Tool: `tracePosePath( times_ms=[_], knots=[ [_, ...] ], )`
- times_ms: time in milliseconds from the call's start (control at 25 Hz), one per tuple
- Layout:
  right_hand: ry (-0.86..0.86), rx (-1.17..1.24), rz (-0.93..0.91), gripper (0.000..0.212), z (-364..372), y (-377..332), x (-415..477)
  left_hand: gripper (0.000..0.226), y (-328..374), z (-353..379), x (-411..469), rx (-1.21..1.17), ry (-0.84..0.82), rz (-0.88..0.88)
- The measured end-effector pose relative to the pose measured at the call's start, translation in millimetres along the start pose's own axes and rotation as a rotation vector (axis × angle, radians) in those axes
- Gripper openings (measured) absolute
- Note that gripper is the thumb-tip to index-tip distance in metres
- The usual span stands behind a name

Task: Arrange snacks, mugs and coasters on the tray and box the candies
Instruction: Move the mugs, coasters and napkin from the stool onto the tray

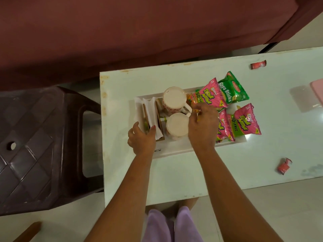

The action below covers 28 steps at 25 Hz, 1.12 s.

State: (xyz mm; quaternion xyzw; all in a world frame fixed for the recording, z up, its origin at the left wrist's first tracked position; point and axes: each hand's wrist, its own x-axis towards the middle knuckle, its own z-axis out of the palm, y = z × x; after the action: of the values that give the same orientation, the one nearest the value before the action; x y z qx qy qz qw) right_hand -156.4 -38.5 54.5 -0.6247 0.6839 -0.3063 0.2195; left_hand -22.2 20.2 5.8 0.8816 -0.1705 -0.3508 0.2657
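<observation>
left hand (140, 139) pinches coaster holder (151, 117) at tray (174, 147) end. right hand (202, 124), fingers curled, grip unclear, just right of two mugs (174, 100), over snack packets (212, 94).

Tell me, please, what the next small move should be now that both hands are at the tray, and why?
Probably lift the right hand off the tray and reach for the near candy. The mugs, the coasters and the snacks already sit on the tray, while two red candies lie loose on the table; the other candy is farther away.
</observation>
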Motion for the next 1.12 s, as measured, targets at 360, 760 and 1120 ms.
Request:
tracePosePath(
  times_ms=[360, 760, 1120],
  knots=[
    [-0.1, -0.345, 0.419, 0.056, -71, 130, 76, 0.075, 0, 33, -4, -0.042, 0.063, -0.12],
    [-0.454, 0.001, 0.552, 0.056, -48, 176, 92, 0.092, -2, 49, 1, -0.188, 0.244, -0.202],
    [-0.459, 0.043, 0.649, 0.057, -49, 178, 100, 0.057, 17, 14, 5, -0.875, -0.099, -0.336]
  ],
)
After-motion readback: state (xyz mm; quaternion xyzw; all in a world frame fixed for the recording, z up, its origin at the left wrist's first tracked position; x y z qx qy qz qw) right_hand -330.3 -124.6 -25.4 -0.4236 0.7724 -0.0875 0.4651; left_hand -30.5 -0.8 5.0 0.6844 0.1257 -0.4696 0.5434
